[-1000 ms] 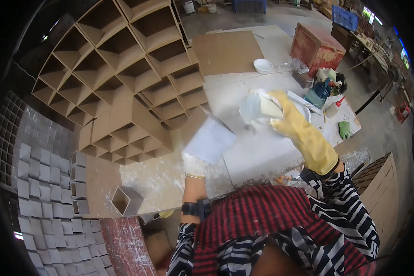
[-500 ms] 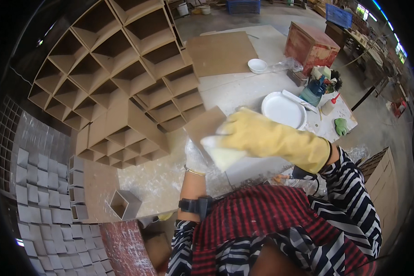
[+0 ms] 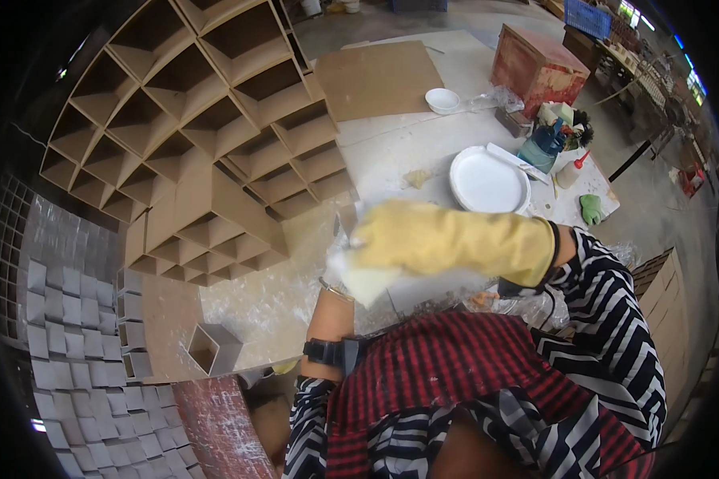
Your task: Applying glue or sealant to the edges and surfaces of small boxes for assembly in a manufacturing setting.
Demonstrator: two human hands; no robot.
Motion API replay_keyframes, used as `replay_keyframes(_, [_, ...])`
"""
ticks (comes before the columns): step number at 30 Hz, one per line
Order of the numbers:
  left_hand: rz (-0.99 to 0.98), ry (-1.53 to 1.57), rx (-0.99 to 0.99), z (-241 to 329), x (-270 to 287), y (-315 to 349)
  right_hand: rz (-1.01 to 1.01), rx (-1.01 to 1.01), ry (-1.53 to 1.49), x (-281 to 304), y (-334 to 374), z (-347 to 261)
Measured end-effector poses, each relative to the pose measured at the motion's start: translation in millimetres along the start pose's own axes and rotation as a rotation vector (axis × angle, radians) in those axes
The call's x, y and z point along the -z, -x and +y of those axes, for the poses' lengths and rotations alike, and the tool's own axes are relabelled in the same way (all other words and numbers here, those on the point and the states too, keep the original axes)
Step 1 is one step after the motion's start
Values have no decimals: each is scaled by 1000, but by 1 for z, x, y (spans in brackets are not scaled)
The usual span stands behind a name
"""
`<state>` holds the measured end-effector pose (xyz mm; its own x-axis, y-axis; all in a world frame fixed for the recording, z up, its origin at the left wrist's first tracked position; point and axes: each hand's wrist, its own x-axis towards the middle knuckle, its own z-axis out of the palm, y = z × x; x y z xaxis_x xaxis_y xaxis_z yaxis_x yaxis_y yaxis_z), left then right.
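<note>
My right hand [image 3: 391, 237], in a long yellow rubber glove, is closed on a pale sponge [image 3: 367, 283]; motion smears both. My left hand [image 3: 336, 257], in a whitish glove, is mostly behind the sponge and the yellow glove. It is at a small board box [image 3: 347, 217], of which only a sliver shows; the left fingers are hidden. To the right of the hands lies a round white basin [image 3: 490, 180] with a white strip across its rim. One open-ended square box [image 3: 214, 349] lies at the table's near left.
Stacked brown board boxes [image 3: 208, 215] rise at the left, with a larger grid of cubbies behind. Grey square boxes [image 3: 72, 343] are stacked at far left. A white bowl [image 3: 442, 100], red crate [image 3: 539, 68], blue-green jug [image 3: 542, 148], red-tipped bottle [image 3: 572, 170] and green cloth [image 3: 590, 209] stand at the right.
My right hand has swept the sponge left and slightly down, toward my left wrist. The brown face of the held box, visible earlier, is now mostly covered. The view has shifted a little.
</note>
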<state>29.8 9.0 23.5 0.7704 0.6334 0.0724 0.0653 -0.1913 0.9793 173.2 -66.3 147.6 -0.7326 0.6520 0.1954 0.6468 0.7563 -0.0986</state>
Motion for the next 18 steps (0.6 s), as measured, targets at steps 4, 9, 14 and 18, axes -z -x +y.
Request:
replay_keyframes(4, [66, 868, 293, 5, -10, 5, 189, -232, 39, 5, 1, 51])
replay_keyframes(9, [87, 1138, 401, 17, -12, 3, 481, -263, 86, 2, 14, 66])
replay_keyframes(14, [134, 549, 181, 3, -10, -2, 294, -231, -12, -14, 17, 36])
replay_keyframes(18, [-112, -70, -212, -46, 17, -5, 137, -173, 53, -18, 31, -5])
